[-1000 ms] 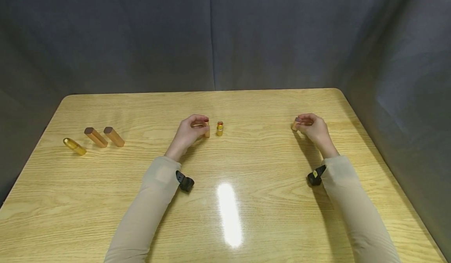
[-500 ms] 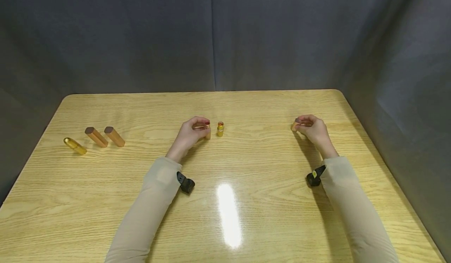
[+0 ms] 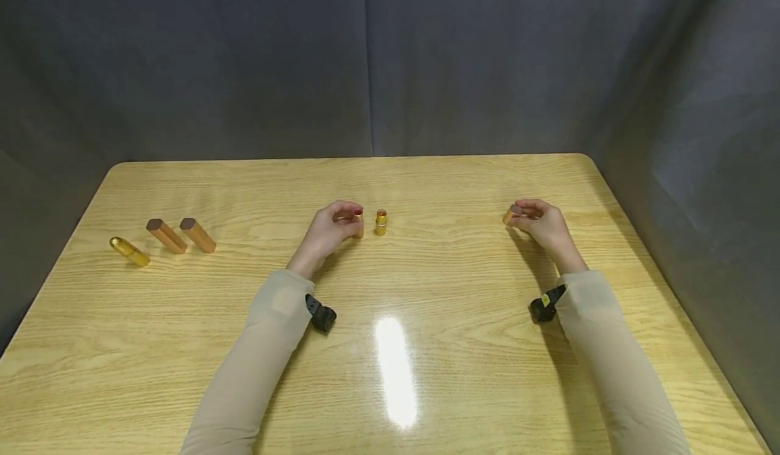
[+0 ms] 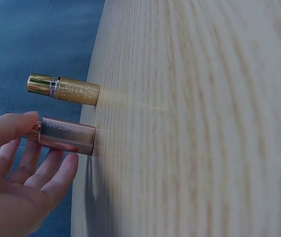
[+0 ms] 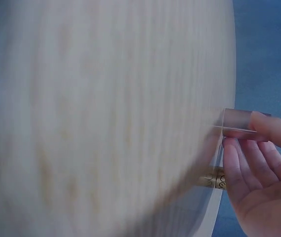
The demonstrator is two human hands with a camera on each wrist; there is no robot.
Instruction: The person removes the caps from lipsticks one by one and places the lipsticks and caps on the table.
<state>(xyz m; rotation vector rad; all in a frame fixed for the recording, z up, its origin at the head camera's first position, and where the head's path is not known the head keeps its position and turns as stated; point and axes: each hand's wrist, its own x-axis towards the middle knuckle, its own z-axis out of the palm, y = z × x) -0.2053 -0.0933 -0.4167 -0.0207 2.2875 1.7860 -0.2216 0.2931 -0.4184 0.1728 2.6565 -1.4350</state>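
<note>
We see one tube (image 3: 129, 251) nearest the left edge of the table (image 3: 469, 374), then a second tube (image 3: 167, 237) and third tube (image 3: 198, 236) rightward. Toward the far edge's middle, the left hand (image 3: 324, 231) holds one lipstick (image 4: 67, 136) just left of another lipstick (image 3: 380, 223). Toward the far right corner, the right hand (image 3: 546, 228) holds a cap (image 5: 237, 119).

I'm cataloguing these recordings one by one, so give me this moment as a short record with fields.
Left grip: holds the MISSHA tube
Right grip: holds a short copper-coloured piece
Beside the MISSHA tube: gold tube, upright, not touching it
Left part of table: two copper-coloured faceted tubes; gold round-topped tube
Partly hidden, right wrist view: gold lettered piece
Surface: wood-grain table
Backdrop: dark cloth
</note>
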